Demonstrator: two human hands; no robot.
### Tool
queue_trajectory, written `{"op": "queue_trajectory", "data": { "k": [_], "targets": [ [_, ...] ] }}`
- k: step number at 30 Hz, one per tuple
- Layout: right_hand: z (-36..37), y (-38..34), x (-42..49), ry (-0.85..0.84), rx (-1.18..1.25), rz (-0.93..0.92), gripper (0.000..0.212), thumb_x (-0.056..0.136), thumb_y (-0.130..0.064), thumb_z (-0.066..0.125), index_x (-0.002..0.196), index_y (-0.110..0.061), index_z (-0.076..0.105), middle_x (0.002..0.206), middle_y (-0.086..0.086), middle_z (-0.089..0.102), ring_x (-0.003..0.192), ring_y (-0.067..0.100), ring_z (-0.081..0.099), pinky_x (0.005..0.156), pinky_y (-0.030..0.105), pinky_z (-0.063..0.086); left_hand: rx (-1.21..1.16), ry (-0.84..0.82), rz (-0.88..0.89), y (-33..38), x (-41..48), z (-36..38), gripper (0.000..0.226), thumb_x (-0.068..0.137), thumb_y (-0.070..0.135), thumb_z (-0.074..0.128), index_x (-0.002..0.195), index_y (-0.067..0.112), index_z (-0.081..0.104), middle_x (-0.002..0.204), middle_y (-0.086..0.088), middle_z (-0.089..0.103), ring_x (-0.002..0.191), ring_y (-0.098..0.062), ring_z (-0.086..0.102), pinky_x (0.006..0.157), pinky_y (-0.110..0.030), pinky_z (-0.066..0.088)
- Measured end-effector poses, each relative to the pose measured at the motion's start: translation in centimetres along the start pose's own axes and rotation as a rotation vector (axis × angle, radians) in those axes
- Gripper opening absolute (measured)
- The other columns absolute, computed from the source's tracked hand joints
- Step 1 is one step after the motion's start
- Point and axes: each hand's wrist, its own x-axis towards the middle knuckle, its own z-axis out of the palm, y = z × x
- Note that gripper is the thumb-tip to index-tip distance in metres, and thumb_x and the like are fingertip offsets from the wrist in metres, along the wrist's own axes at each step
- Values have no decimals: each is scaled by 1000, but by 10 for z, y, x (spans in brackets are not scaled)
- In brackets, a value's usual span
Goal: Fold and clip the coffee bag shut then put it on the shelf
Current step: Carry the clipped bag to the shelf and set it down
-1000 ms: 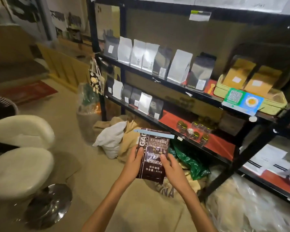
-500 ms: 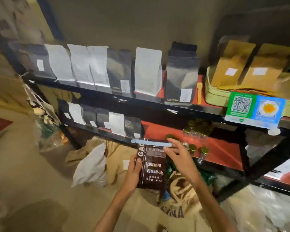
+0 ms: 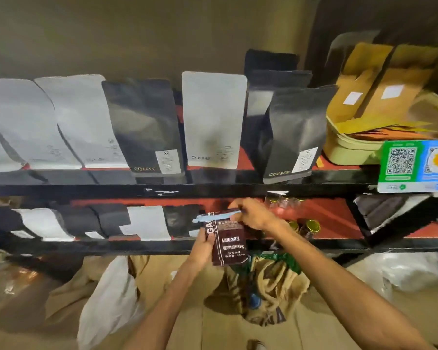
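Observation:
A dark brown coffee bag [image 3: 229, 245] with white lettering is held upright in front of the lower shelf [image 3: 162, 246]. A light blue clip [image 3: 208, 218] runs across its folded top. My left hand [image 3: 203, 245] grips the bag's left edge. My right hand [image 3: 254, 214] holds the bag's top right corner at the clip's end. The bag's top sits level with the red-lined lower shelf, just right of a row of black and white pouches [image 3: 147, 222].
The upper shelf [image 3: 213, 189] carries white and black coffee pouches [image 3: 213, 120], a green tray [image 3: 349, 150] with brown paper bags and a QR sign [image 3: 415, 165]. Small gold-lidded jars [image 3: 311, 227] stand right of my hands. Burlap sacks [image 3: 271, 294] and a white bag [image 3: 111, 299] lie on the floor.
The view has closed in on the shelves. Both hands have raised the clipped bag up to the lower shelf, and my right hand has moved from the bag's side to its top corner.

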Motion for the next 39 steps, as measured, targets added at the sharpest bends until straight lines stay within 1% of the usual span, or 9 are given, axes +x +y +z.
{"op": "queue_trajectory", "data": {
  "k": [3, 8, 12, 15, 17, 23, 28, 33, 39],
  "targets": [
    [9, 6, 10, 88, 28, 31, 24, 88, -10, 68, 109, -23, 72, 112, 0, 75, 102, 13, 67, 94, 37, 53, 187, -44, 52, -6, 28, -22, 33, 104, 17, 43, 136, 10, 43, 133, -13, 59, 115, -21, 58, 102, -33, 46],
    [28, 31, 27, 271, 158, 203, 18, 92, -29, 67, 103, -16, 72, 100, -2, 73, 90, 11, 64, 70, 14, 49, 584, 175, 474, 2, 54, -66, 28, 96, 22, 58, 123, 24, 50, 129, -2, 57, 118, -19, 55, 105, -45, 47],
    [38, 47, 38, 382, 198, 170, 20, 91, -24, 69, 104, -9, 69, 100, -3, 67, 94, 12, 63, 68, 12, 45, 836, 428, 616, 11, 82, -97, 51, 89, 34, 67, 134, 21, 48, 135, 3, 51, 127, -14, 38, 110, -9, 17],
    [44, 58, 45, 402, 178, 140, 17, 92, -8, 65, 108, -4, 70, 108, 8, 73, 103, 20, 66, 82, 21, 49, 1032, 330, 590, 15, 102, -112, 28, 92, 32, 65, 115, 17, 66, 120, 0, 71, 113, -22, 63, 99, -24, 49],
    [46, 61, 47, 386, 155, 115, 22, 92, -9, 66, 113, -5, 71, 113, 12, 74, 108, 20, 66, 88, 23, 48, 1174, 207, 531, 15, 109, -114, 22, 97, 22, 57, 117, 18, 66, 119, -5, 73, 109, -28, 68, 93, -34, 54],
    [57, 63, 48, 305, 181, 75, 29, 92, -9, 66, 121, -11, 67, 117, 8, 71, 107, 21, 66, 89, 37, 58, 1004, 90, 429, 4, 118, -114, 34, 93, 0, 54, 123, 10, 66, 124, -12, 70, 116, -31, 64, 104, -41, 47],
    [64, 68, 46, 305, 246, 71, 28, 91, -11, 67, 119, -10, 66, 109, 4, 69, 103, 18, 65, 73, 14, 53, 809, 106, 503, -2, 118, -118, 26, 92, -4, 57, 114, 0, 71, 116, -22, 71, 109, -40, 67, 101, -47, 50],
    [62, 66, 48, 276, 288, 53, 28, 90, -15, 69, 118, -14, 67, 109, -1, 70, 106, 21, 66, 86, 41, 59, 698, 70, 452, 1, 120, -116, 26, 92, -9, 56, 114, -4, 69, 119, -23, 69, 112, -38, 66, 104, -47, 49],
    [75, 70, 51, 297, 324, 96, 27, 91, -11, 68, 118, -16, 66, 110, 1, 71, 105, 18, 65, 87, 38, 59, 794, 6, 484, 10, 118, -122, 25, 91, -5, 58, 113, -2, 70, 116, -22, 70, 111, -39, 64, 100, -44, 49]
  ]
}}
